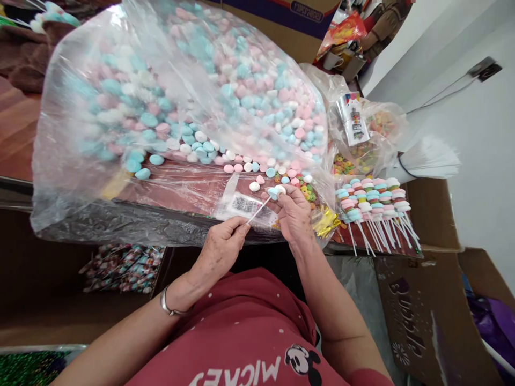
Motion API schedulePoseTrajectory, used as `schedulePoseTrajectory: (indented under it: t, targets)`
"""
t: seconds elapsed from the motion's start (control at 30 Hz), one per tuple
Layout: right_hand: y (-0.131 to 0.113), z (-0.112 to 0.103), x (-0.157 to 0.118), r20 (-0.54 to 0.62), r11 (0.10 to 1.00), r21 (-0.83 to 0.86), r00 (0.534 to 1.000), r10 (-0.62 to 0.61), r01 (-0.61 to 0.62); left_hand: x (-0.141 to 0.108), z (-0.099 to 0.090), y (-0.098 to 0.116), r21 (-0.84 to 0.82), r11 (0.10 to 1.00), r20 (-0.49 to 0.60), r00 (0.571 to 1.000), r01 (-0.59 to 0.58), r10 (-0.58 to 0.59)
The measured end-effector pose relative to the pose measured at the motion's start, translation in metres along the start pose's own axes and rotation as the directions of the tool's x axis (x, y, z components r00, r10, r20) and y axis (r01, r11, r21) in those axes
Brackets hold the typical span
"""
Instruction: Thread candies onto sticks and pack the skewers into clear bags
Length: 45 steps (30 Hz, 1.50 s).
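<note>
Stick [258,210] in left hand [222,245]; candies [276,192]

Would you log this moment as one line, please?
left hand: holds thin white stick; right hand: pinches blue and white oval candies at stick tip; ahead: clear plastic bag of pastel candies; right: pastel candy skewers

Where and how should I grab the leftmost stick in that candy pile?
I'd pinch its bare white shaft near the free end, from your side: it points toward you with space around it, while the threaded candies sit packed together.
</note>
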State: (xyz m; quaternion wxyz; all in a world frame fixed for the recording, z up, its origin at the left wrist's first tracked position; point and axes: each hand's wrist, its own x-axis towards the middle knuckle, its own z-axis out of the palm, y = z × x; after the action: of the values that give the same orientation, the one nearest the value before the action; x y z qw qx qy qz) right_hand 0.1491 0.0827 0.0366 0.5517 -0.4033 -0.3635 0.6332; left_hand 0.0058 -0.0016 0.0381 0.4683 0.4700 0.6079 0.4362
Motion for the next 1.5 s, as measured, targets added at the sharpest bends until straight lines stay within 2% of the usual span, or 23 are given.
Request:
schedulePoseTrajectory:
  t: [0.27,0.5,0.73,0.97,1.33,1.5]
  targets:
    - [0.004,-0.004,0.004,-0.037,0.999,0.039,0.999,0.012,-0.011,-0.002,0.002,-0.007,0.001,1.000,0.008,1.000,-0.007,0.007]
    - [0.004,-0.005,0.001,0.007,1.000,0.013,1.000,0.017,-0.017,0.000,0.002,-0.009,-0.014,1.000,-0.002,1.000,-0.002,0.002]
    - [0.006,-0.006,0.001,-0.038,0.998,0.058,0.999,-0.004,0.006,-0.004,0.004,-0.015,-0.042,0.999,0.022,1.000,0.000,0.001]
    - [0.005,-0.004,-0.002,0.011,0.999,0.039,1.000,-0.001,0.001,-0.002,0.002,-0.013,-0.037,0.999,0.012,1.000,0.004,-0.004]
    - [0.013,-0.011,0.001,-0.042,0.999,0.043,0.999,-0.011,0.013,-0.002,0.004,-0.016,-0.064,0.998,0.014,1.000,0.004,-0.003]
    - [0.015,-0.012,0.001,-0.028,1.000,0.029,1.000,-0.009,0.010,-0.001,0.004,-0.015,-0.060,0.998,0.009,1.000,0.001,-0.001]
